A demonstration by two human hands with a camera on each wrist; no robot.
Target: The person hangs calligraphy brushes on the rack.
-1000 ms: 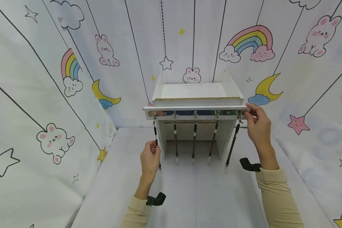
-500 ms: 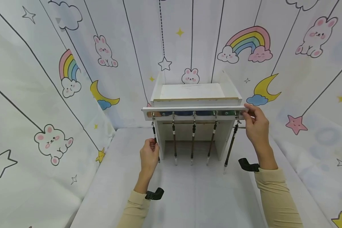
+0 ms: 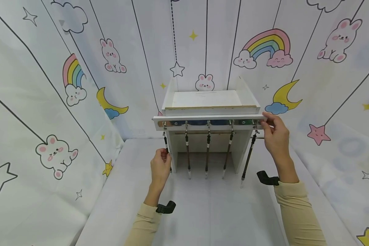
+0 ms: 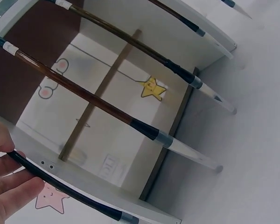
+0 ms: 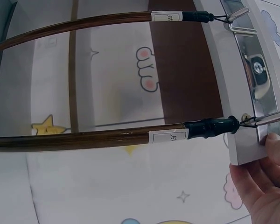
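In the head view, a white rack bar (image 3: 209,118) with metal hooks runs across the front of a small white shelf unit (image 3: 172,150). Several calligraphy brushes, among them a middle brush (image 3: 207,150), hang from the hooks by loops, with clear caps over their tips. My left hand (image 3: 160,167) pinches the leftmost brush (image 4: 60,184) by its dark handle between thumb and fingers; its loop is still on the hook. At the bar's right end (image 5: 249,151) my right hand (image 3: 276,136) grips it, thumb on the front face, close beside the rightmost brush (image 5: 168,135).
The unit's upper tray (image 3: 207,99) has low side walls and stands behind the bar. White cloth (image 3: 209,212) covers the table. Printed curtains (image 3: 135,51) with rabbits and rainbows hang around the back and sides.
My left hand has risen slightly, and the leftmost brush's lower end has come up with it. My right hand stays on the bar's end. The whole head view has shifted slightly.
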